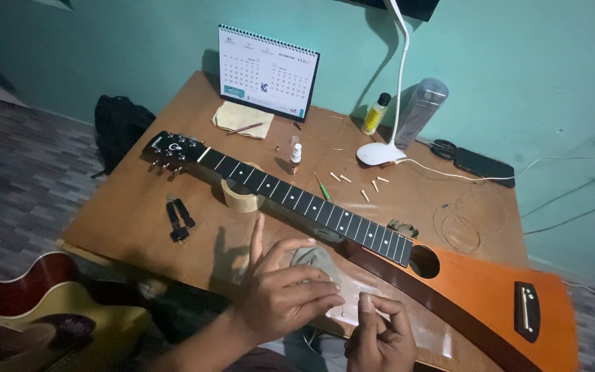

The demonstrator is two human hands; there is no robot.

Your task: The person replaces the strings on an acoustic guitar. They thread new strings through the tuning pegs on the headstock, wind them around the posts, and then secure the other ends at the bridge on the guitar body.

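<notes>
Guitar [380, 241] lies stringless on the table [139, 207]; left hand [284, 293] spread wide, right hand [380, 337] pinching something small.

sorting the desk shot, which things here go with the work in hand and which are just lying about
In use: orange guitar, grey cloth under left hand, right hand, neck rest.
Lying about: desk calendar, lamp, yellow bottle, second guitar.
</notes>
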